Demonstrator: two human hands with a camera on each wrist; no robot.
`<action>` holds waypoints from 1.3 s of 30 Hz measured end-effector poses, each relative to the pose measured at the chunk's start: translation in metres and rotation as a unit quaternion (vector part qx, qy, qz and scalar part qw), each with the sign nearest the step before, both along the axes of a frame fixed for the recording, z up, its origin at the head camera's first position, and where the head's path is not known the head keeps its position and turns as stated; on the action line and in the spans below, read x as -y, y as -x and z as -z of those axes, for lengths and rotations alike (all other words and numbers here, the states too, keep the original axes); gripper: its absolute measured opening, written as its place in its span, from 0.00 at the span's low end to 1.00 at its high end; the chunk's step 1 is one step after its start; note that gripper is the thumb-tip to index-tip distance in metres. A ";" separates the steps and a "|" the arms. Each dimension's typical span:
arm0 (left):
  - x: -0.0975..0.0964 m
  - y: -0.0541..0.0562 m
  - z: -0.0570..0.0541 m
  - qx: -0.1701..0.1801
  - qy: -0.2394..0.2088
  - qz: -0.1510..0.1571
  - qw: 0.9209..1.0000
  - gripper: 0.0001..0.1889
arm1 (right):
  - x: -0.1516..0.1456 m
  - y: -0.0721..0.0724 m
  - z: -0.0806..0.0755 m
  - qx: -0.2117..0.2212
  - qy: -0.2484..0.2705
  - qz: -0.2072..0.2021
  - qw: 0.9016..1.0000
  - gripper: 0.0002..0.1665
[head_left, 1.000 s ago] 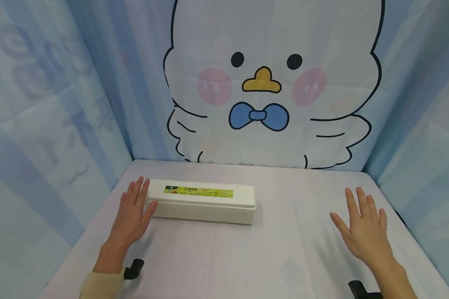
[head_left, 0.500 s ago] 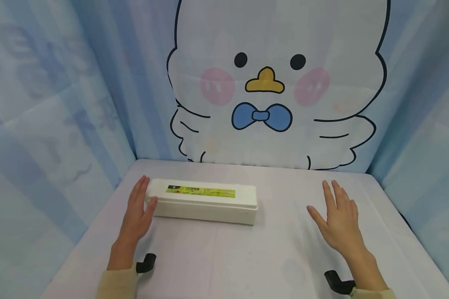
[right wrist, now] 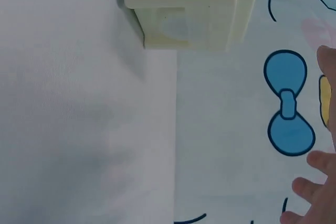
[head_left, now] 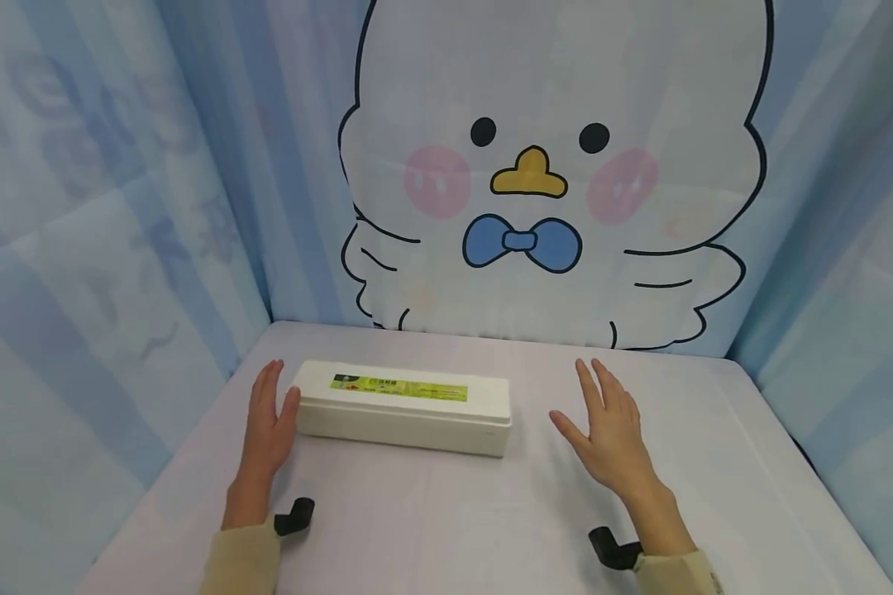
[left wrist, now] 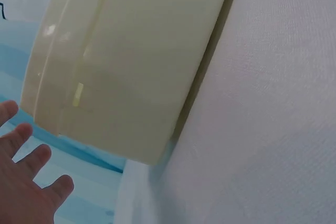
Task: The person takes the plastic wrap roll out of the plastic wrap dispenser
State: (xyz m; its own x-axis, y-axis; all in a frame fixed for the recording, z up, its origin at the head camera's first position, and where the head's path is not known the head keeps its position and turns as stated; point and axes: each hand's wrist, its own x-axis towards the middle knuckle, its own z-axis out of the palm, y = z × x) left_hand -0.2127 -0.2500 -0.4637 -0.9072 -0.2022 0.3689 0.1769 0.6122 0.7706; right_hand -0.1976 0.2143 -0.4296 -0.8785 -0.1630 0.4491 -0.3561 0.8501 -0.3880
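Observation:
A long white lidded box point(head_left: 402, 426) lies on the table with a yellow-green label point(head_left: 399, 387) along its top. My left hand point(head_left: 266, 434) is beside the box's left end, fingers straight and thumb spread. In the left wrist view a gap shows between those fingertips and the box point(left wrist: 131, 77). To the right of the box, my right hand point(head_left: 613, 438) hovers with its fingers spread and nothing in it. The right wrist view catches the box's end point(right wrist: 184, 14) apart from the fingers. What the box contains is hidden.
The table point(head_left: 432, 529) has a pale cloth. Behind it hangs a curtain with a cartoon bird point(head_left: 528, 289), and blue-white curtains point(head_left: 104, 273) close in both sides. A black wrist mount point(head_left: 295, 516) juts from the left sleeve, another point(head_left: 613, 549) from the right.
My right hand has moved left across the table, closer to the box. The left hand has turned more edge-on beside the box's left end. The box stays in place.

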 end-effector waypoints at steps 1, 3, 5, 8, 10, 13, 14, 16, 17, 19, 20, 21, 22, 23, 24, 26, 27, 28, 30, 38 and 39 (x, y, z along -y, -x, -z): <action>0.000 0.001 0.002 0.005 -0.007 -0.003 1.000 0.31 | 0.004 0.002 0.001 0.005 0.000 -0.004 1.000 0.50; 0.001 0.002 0.005 0.012 -0.026 -0.009 1.000 0.31 | 0.011 0.006 0.002 0.013 0.001 -0.016 1.000 0.49; 0.001 0.004 0.008 0.017 -0.048 -0.012 0.999 0.31 | 0.020 0.010 0.002 0.017 0.002 -0.028 0.999 0.49; 0.001 0.006 0.011 0.027 -0.088 -0.017 0.996 0.31 | 0.033 0.015 0.002 0.020 0.004 -0.045 0.999 0.49; -0.001 0.009 0.012 0.034 -0.115 -0.018 0.993 0.31 | 0.040 0.017 0.001 0.020 0.006 -0.052 0.998 0.49; -0.003 0.010 0.014 0.045 -0.150 -0.019 0.987 0.31 | 0.049 0.019 0.000 0.023 0.010 -0.060 0.998 0.50; -0.004 0.010 0.014 0.048 -0.158 -0.020 0.986 0.32 | 0.051 0.019 0.000 0.024 0.012 -0.061 0.998 0.50; -0.005 0.011 0.015 0.054 -0.171 -0.022 0.984 0.32 | 0.056 0.020 -0.002 0.027 0.014 -0.065 0.997 0.50; -0.005 0.012 0.016 0.058 -0.176 -0.024 0.982 0.33 | 0.057 0.020 -0.003 0.028 0.016 -0.068 0.997 0.50; -0.006 0.013 0.016 0.069 -0.184 -0.029 0.980 0.34 | 0.061 0.022 -0.004 0.029 0.016 -0.072 0.997 0.50; -0.006 0.013 0.016 0.077 -0.187 -0.031 0.979 0.34 | 0.063 0.023 -0.005 0.028 0.017 -0.075 0.997 0.50; -0.007 0.013 0.016 0.082 -0.192 -0.031 0.978 0.34 | 0.065 0.024 -0.005 0.029 0.018 -0.078 0.996 0.50; -0.007 0.013 0.016 0.088 -0.196 -0.030 0.976 0.34 | 0.066 0.025 -0.006 0.031 0.017 -0.080 0.996 0.50; -0.007 0.013 0.016 0.094 -0.199 -0.029 0.975 0.34 | 0.068 0.026 -0.006 0.032 0.017 -0.083 0.996 0.50; -0.007 0.012 0.017 0.100 -0.201 -0.027 0.974 0.34 | 0.071 0.027 -0.007 0.035 0.015 -0.085 0.996 0.51; -0.008 0.011 0.019 0.109 -0.203 -0.021 0.973 0.34 | 0.074 0.029 -0.007 0.042 0.009 -0.092 0.995 0.51; -0.009 0.010 0.020 0.112 -0.202 -0.019 0.973 0.35 | 0.076 0.030 -0.007 0.045 0.007 -0.096 0.994 0.51; -0.009 0.009 0.021 0.116 -0.201 -0.014 0.973 0.35 | 0.078 0.032 -0.007 0.048 0.003 -0.100 0.994 0.52; -0.008 0.009 0.022 0.124 -0.197 -0.002 0.973 0.35 | 0.082 0.033 -0.007 0.054 0.000 -0.108 0.993 0.52; 0.002 0.011 0.027 0.124 -0.195 0.087 0.969 0.50 | 0.100 0.036 -0.007 0.105 -0.032 -0.104 0.989 0.55; 0.003 0.011 0.027 0.123 -0.197 0.093 0.968 0.52 | 0.102 0.036 -0.008 0.109 -0.038 -0.102 0.988 0.55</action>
State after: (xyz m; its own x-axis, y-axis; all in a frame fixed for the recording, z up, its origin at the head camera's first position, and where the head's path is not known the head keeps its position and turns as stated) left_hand -0.2240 -0.2527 -0.4910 -0.9920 -0.1087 0.0639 0.0364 0.2380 0.9706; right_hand -0.2336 0.1121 -0.4217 -0.8982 -0.3728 0.2329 -0.4384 0.7987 -0.4122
